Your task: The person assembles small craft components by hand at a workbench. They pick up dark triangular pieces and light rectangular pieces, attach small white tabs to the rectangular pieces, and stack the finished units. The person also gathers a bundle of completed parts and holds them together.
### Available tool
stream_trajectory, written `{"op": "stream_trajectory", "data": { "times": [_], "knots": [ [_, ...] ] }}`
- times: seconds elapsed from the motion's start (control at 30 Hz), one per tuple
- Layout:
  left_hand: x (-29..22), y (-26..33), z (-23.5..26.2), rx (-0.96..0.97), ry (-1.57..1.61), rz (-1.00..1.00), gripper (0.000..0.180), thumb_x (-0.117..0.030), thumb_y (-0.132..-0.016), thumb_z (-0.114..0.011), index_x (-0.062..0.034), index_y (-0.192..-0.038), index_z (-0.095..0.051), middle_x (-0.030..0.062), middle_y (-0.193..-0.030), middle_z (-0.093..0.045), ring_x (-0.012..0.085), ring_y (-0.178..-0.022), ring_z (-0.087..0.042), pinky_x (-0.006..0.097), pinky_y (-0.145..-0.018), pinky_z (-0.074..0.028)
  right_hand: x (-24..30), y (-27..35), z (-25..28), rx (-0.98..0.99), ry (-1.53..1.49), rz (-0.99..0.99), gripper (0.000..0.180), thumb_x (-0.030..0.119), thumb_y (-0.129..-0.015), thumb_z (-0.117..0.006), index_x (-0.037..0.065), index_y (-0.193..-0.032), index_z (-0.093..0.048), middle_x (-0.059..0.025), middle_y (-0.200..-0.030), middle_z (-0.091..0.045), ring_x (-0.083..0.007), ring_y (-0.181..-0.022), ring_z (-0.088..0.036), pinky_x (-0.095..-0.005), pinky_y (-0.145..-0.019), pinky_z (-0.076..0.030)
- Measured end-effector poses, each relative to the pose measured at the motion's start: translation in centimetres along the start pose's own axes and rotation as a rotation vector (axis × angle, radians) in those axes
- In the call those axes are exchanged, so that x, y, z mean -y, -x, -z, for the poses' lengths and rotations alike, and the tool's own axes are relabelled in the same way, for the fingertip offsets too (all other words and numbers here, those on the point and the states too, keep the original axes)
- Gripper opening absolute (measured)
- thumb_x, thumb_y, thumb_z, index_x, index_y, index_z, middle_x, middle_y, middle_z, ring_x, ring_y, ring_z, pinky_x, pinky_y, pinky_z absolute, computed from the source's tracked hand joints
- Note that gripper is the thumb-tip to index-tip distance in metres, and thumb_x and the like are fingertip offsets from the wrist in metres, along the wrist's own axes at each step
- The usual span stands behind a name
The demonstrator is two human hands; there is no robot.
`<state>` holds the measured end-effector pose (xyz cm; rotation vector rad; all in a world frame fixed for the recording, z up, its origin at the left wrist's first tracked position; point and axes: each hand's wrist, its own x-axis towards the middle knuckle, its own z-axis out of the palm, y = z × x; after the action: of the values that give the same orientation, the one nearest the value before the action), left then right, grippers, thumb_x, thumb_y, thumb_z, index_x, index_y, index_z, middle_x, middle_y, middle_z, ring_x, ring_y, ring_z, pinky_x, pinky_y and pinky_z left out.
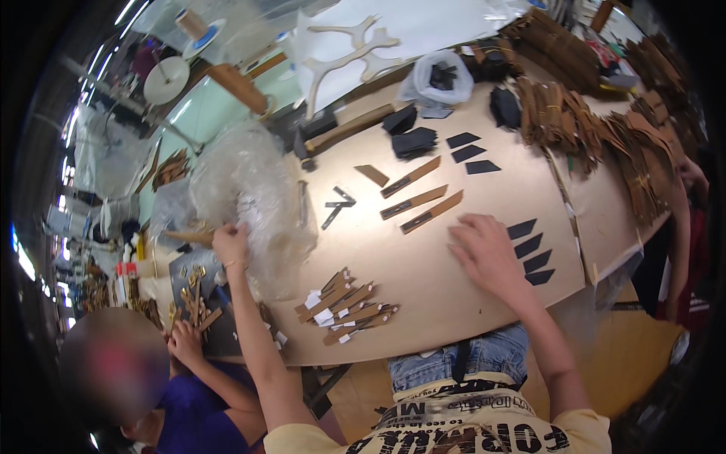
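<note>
My left hand [231,244] reaches out to the left and grips the edge of a crumpled clear plastic bag [249,189] at the table's left side. My right hand [488,250] rests flat, fingers spread, on the brown table top [454,303], holding nothing. Just left of it lie three long tan strips with dark ends [420,203]. To its right sits a row of small black parallelogram pieces [531,253]. A loose heap of tan strips with white tabs [344,304] lies near the front edge between my arms.
Black pieces [470,153], a hammer [340,130] and a plastic bag of dark parts [440,77] lie farther back. Stacks of brown strips [575,121] fill the right side. Another person in a blue top [193,416] works at lower left, hand [185,340] on small parts.
</note>
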<state>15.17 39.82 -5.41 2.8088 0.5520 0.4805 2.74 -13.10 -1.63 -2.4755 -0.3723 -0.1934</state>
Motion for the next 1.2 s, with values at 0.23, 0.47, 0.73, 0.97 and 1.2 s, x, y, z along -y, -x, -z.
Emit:
{"op": "stream_trajectory", "data": {
  "times": [0.23, 0.47, 0.73, 0.97, 1.2],
  "knots": [
    [0.1, 1.4, 3.8, -0.373, 0.125, -0.280, 0.026, -0.021, -0.093, -0.064, 0.0021, -0.100, -0.073, 0.0207, -0.093, -0.073, 0.0294, -0.081, -0.070, 0.034, -0.076, -0.051, -1.1, -2.7, -3.1, -0.010, 0.262, 0.085, 0.028, 0.014, -0.089, -0.059, 0.005, -0.116, -0.062, -0.0141, -0.133, -0.053, -0.0289, -0.124, -0.048, -0.0423, -0.102, -0.038],
    [-11.3, 9.3, 9.0, -0.024, 1.238, -0.054, 0.027, -0.017, -0.092, -0.064, 0.0076, -0.102, -0.068, 0.0168, -0.099, -0.070, 0.0250, -0.087, -0.070, 0.031, -0.078, -0.056, -0.5, 3.2, -2.1, -0.063, 0.367, 0.203, 0.027, 0.010, -0.085, -0.057, 0.004, -0.110, -0.065, -0.0083, -0.117, -0.064, -0.0232, -0.111, -0.057, -0.0386, -0.096, -0.043],
    [-25.8, 21.0, 5.1, 0.618, 1.474, -0.067, 0.009, 0.007, -0.084, -0.055, -0.0006, -0.078, -0.054, 0.0129, -0.085, -0.062, 0.0204, -0.072, -0.066, 0.028, -0.057, -0.054, -1.9, 3.2, -1.1, -0.091, 0.381, 0.357, 0.030, 0.013, -0.084, -0.059, 0.008, -0.112, -0.067, -0.0033, -0.106, -0.066, -0.0187, -0.105, -0.060, -0.0356, -0.092, -0.044],
    [-27.8, 23.0, 4.4, 0.618, 0.885, -0.387, 0.019, 0.001, -0.090, -0.050, 0.0009, -0.107, -0.058, 0.0131, -0.086, -0.059, 0.0211, -0.064, -0.054, 0.030, -0.065, -0.047, -1.1, 2.5, 3.3, 0.320, -0.104, 0.195, 0.026, 0.012, -0.087, -0.062, 0.013, -0.112, -0.067, -0.0020, -0.098, -0.064, -0.0201, -0.099, -0.060, -0.0350, -0.087, -0.044],
    [-27.1, 25.3, 4.0, 0.816, 0.561, -0.672, 0.018, -0.016, -0.091, -0.069, 0.0000, -0.098, -0.063, 0.0151, -0.087, -0.061, 0.0315, -0.079, -0.056, 0.038, -0.072, -0.044, -1.5, -0.2, 4.6, 0.519, -0.404, 0.041, 0.025, 0.018, -0.095, -0.060, 0.009, -0.117, -0.065, -0.0071, -0.107, -0.066, -0.0247, -0.104, -0.059, -0.0386, -0.093, -0.044]
  ]
}}
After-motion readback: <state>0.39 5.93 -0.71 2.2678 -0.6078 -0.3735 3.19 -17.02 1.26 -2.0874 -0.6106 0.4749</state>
